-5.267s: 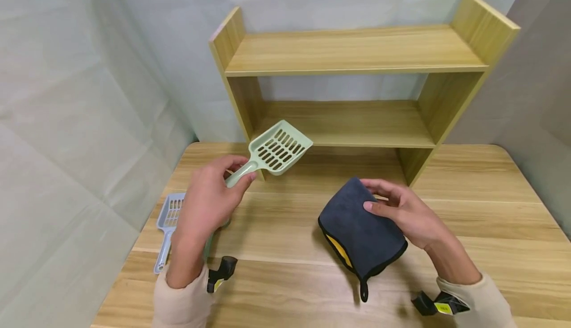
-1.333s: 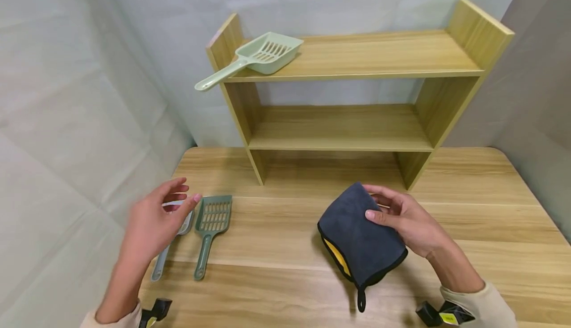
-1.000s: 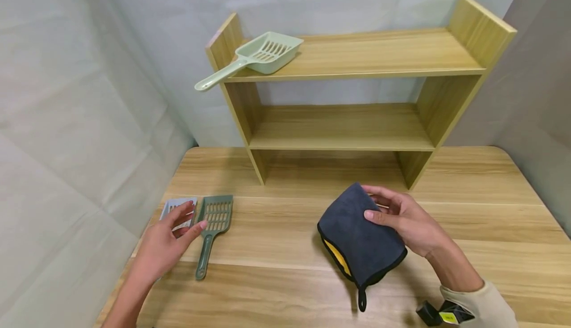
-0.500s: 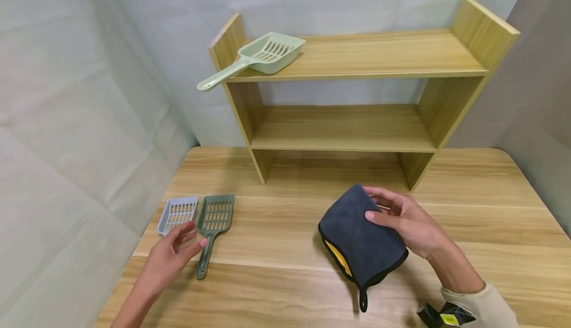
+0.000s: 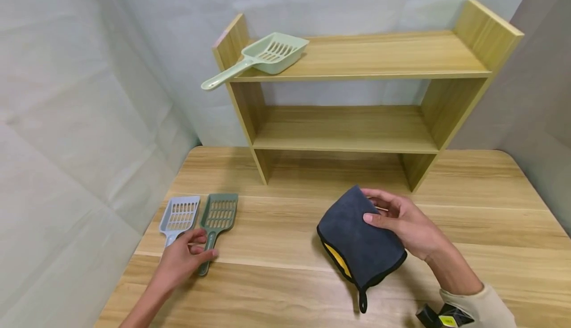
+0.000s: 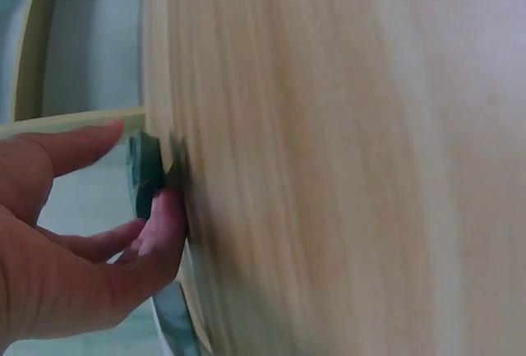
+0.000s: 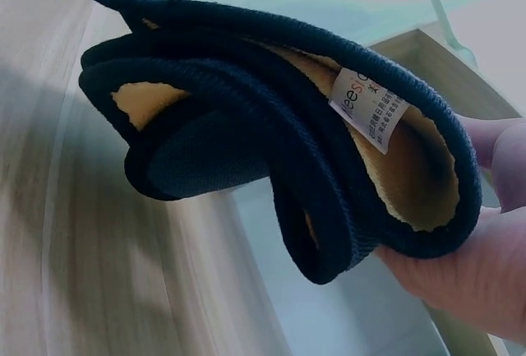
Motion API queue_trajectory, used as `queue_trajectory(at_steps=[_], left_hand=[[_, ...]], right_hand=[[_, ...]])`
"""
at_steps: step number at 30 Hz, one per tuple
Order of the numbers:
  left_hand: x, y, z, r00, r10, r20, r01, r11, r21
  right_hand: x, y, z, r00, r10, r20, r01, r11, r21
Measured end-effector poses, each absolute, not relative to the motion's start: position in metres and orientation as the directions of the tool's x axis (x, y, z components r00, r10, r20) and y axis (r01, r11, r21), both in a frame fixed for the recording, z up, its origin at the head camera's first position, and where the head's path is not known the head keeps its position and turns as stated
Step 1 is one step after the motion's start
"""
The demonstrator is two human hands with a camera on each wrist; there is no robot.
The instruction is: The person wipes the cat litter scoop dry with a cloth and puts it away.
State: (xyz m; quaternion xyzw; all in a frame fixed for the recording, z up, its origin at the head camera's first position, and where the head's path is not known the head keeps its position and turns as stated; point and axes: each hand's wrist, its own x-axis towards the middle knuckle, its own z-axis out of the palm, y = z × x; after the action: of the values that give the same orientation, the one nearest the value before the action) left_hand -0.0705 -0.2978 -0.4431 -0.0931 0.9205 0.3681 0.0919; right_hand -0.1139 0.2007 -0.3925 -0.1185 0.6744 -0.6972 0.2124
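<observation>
My left hand (image 5: 182, 261) is low over the handle of a dark green litter scoop (image 5: 219, 213) lying on the table. In the left wrist view the scoop's handle end (image 6: 145, 173) sits between thumb and fingers; the thumb looks apart from it, the fingertips close against its other side. A light blue litter scoop (image 5: 179, 214) lies just left, its handle partly hidden by that hand. My right hand (image 5: 408, 226) holds a folded dark grey cloth (image 5: 361, 239) with black edging, a yellow inner side and a hanging loop, slightly above the table.
A wooden shelf unit (image 5: 370, 142) stands at the back of the table (image 5: 276, 288). On its top board rests a pale green litter scoop (image 5: 274, 53), handle jutting past the left side. A pale fabric wall (image 5: 80, 144) closes in the left side.
The pale green scoop, earlier in my left hand, now lies on the top shelf. My left hand has since come down to the dark green scoop's handle. The right hand keeps holding the cloth.
</observation>
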Motion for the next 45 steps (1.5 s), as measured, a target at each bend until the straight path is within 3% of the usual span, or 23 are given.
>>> queue_trajectory(at_steps=[9, 18, 28, 45], left_hand=[[-0.074, -0.297, -0.446, -0.975, -0.078, -0.210, -0.201, 0.719, 0.665], [-0.072, -0.295, -0.446, -0.989, -0.028, -0.147, -0.129, 0.659, 0.741], [-0.076, -0.286, -0.435, -0.998, 0.034, -0.049, -0.010, 0.717, 0.697], [-0.107, -0.227, -0.405, -0.976, 0.154, 0.157, 0.218, 0.780, 0.586]], right_hand=[[-0.113, 0.199, -0.393, -0.882, -0.457, -0.116, 0.126, 0.008, -0.992], [-0.113, 0.199, -0.392, -0.883, -0.456, -0.108, 0.115, 0.014, -0.993], [-0.113, 0.198, -0.393, -0.888, -0.447, -0.109, 0.107, 0.030, -0.994], [-0.112, 0.197, -0.389, -0.916, -0.389, -0.102, 0.092, 0.045, -0.995]])
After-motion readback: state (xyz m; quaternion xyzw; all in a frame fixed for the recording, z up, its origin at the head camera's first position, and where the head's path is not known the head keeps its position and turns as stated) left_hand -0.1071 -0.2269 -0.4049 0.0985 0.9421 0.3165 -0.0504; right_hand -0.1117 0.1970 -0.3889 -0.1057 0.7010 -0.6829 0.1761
